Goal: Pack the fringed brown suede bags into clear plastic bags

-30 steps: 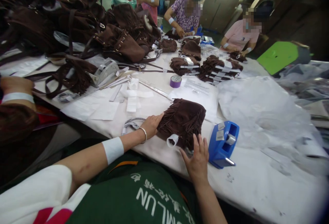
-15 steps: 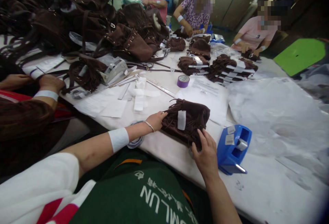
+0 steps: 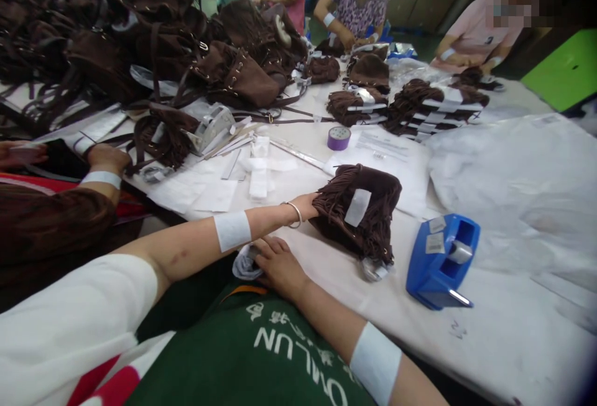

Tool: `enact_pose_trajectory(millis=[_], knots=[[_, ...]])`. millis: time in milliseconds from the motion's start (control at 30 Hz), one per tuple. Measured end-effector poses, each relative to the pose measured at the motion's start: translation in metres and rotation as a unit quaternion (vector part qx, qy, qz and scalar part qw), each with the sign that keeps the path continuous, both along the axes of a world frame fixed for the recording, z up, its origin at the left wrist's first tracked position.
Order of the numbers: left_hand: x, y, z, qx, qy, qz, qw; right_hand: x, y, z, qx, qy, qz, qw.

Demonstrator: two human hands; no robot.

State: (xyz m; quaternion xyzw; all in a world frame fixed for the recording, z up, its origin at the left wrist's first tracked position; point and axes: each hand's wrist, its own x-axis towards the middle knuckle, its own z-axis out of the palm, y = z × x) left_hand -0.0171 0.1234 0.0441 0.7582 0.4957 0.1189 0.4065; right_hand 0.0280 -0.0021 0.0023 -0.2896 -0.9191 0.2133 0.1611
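A dark brown fringed bag (image 3: pixel 377 207) with a white paper strip (image 3: pixel 358 207) on its front is tilted up at the table edge. My left hand (image 3: pixel 308 206) grips the bag's left side, its fingertips hidden behind the fringe. A clear plastic-wrapped piece (image 3: pixel 374 269) hangs at the bag's lower right corner. My right hand (image 3: pixel 281 267) is below my left forearm, its fingers closed on a grey-white rolled bundle (image 3: pixel 246 263) at the table's edge.
A blue tape dispenser (image 3: pixel 443 263) stands to the right, a purple tape roll (image 3: pixel 339 138) behind the bag. Brown bags (image 3: pixel 237 76) are heaped at the back left. Plastic sheets (image 3: pixel 513 188) lie right. A co-worker's hand (image 3: pixel 108 157) is at left; other people stand across the table.
My right hand has left the bag's lower right corner and moved left to the rolled bundle. The bag is now tilted up in my left hand, and its wrapped piece shows.
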Motion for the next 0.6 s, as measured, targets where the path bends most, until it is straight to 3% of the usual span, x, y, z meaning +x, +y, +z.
enact_pose_trajectory(millis=[133,233,400,467,600], knots=[[-0.015,0.003,-0.004,0.019,-0.010,-0.026,0.999,0.057,-0.017,0.005,-0.059,0.088,-0.104,0.989],[-0.019,-0.001,-0.013,0.045,-0.018,-0.044,0.998,0.101,-0.024,0.001,-0.054,0.140,-0.215,0.965],[-0.011,-0.024,-0.010,0.047,-0.064,-0.038,0.996,0.127,-0.014,-0.023,-0.031,0.078,-0.356,0.931],[-0.010,-0.032,-0.005,0.049,-0.101,-0.047,0.993,0.129,-0.013,-0.026,-0.041,0.053,-0.370,0.927],[-0.016,-0.042,-0.007,0.071,-0.088,-0.030,0.993,0.134,-0.022,-0.021,-0.062,0.030,-0.318,0.946]])
